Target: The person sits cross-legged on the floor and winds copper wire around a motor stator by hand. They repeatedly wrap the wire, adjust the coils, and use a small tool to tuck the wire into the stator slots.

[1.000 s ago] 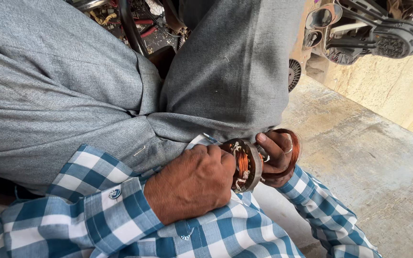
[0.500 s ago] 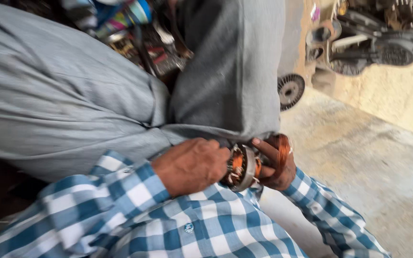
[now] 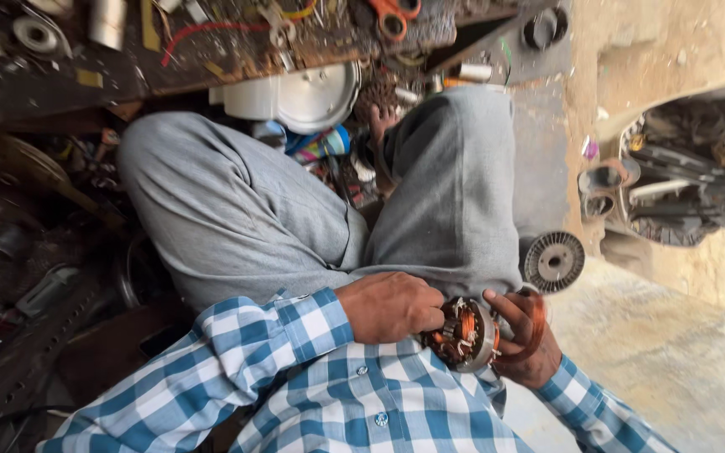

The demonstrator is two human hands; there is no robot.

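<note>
Motor stator (image 3: 461,334), round, with copper windings, held in lap at 5 o'clock of frame, against grey trousers (image 3: 295,210). Left hand (image 3: 392,304) at 9 o'clock of stator, fingers curled and clamped on its rim. Right hand (image 3: 524,337) at 3 o'clock of stator, fingers closed round a loop of copper wire (image 3: 537,323) and touching stator's edge. Ribbed metal disc (image 3: 554,262) on concrete floor (image 3: 673,352) at 1 o'clock of stator, near but apart. Cluttered workbench (image 3: 211,50) at 12 o'clock. White round cover (image 3: 312,96) below bench edge.
</note>
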